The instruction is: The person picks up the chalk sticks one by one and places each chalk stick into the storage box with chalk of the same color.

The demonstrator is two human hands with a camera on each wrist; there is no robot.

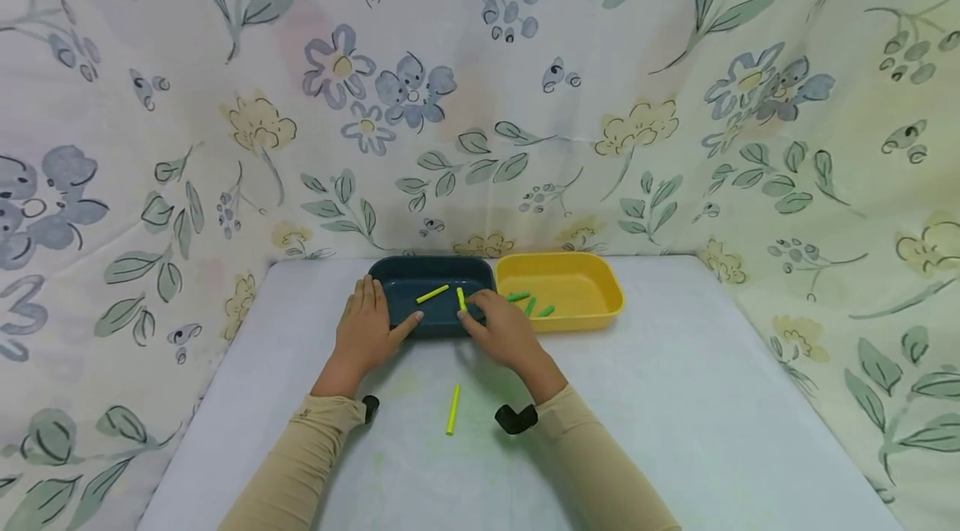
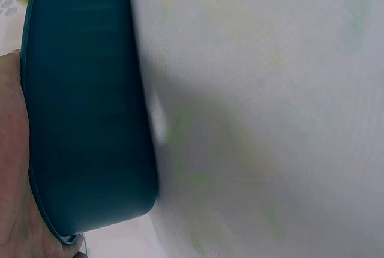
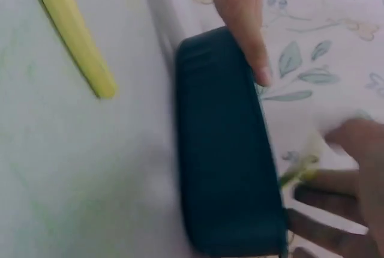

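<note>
A dark blue tray point(image 1: 442, 329) stands at the back of the table, a yellow chalk stick point(image 1: 432, 294) lying inside it. My left hand point(image 1: 365, 327) rests on the tray's left end, fingers straight along the rim and thumb at the front rim. Over the tray's right part, my right hand point(image 1: 501, 329) pinches another yellow chalk stick point(image 1: 461, 298) between thumb and fingers; this hand is blurred in the right wrist view. A third yellow chalk stick point(image 1: 453, 410) lies on the table between my forearms, and appears large in the right wrist view.
Against the blue tray's right side stands a yellow tray point(image 1: 581, 285) with several green chalk pieces point(image 1: 546, 311) in its left part. Pale green and yellow smears mark the white tablecloth point(image 1: 675, 414). A floral curtain point(image 1: 480, 97) hangs behind and on both sides.
</note>
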